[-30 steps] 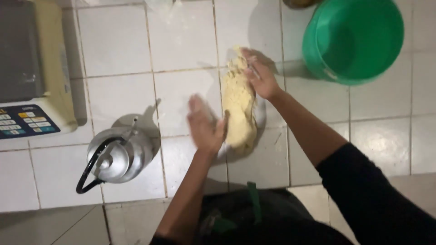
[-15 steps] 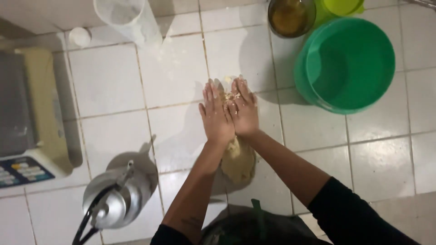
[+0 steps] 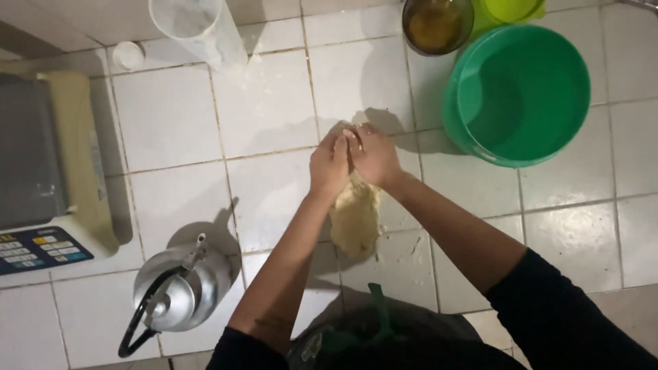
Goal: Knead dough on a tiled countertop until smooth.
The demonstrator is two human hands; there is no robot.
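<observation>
A long pale yellow lump of dough [image 3: 356, 219] lies on the white tiled counter [image 3: 274, 116]. My left hand [image 3: 329, 164] and my right hand [image 3: 373, 156] sit side by side, palms down, pressing on the far end of the dough. The fingers of both hands curl over that end and hide it. The near part of the dough shows below my wrists.
A large green plastic basin [image 3: 521, 92] stands at the right. Behind it are a metal bowl with brownish content [image 3: 436, 24] and a lime green container [image 3: 510, 9]. A clear plastic jug [image 3: 199, 31] stands at the back, a weighing scale [image 3: 44, 178] at the left, a metal kettle [image 3: 175, 291] near left.
A second ago my hands were apart on the dough, the left raised. They came together over its far end and have pushed a little farther forward.
</observation>
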